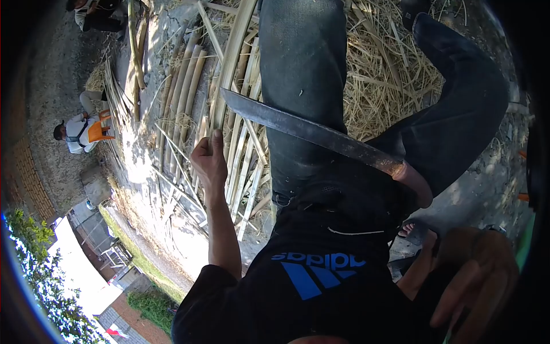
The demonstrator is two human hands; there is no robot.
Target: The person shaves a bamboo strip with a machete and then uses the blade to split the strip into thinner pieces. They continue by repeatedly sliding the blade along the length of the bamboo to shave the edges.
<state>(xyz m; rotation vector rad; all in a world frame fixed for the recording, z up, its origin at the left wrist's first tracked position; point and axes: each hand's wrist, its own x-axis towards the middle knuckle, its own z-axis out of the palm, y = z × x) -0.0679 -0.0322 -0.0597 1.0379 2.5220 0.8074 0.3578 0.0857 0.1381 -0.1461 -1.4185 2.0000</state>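
My left hand [210, 163] is closed, thumb uppermost, at the near end of a long split bamboo strip [232, 63] that runs away from me. Across my thighs lies a machete [303, 127]; its dark blade points left and its worn brownish handle [413, 182] rests over my right thigh. No hand is on it. My right hand [478, 281] is raised close to the camera at the lower right, dim and large, with its fingers apart and nothing visible in them.
Bamboo poles and split lengths [186, 86] lie on the ground to my left. Shavings [378, 80] are heaped between my legs. At the far left a person [79, 131] sits on an orange chair [100, 129]; another person [98, 14] is at the top left.
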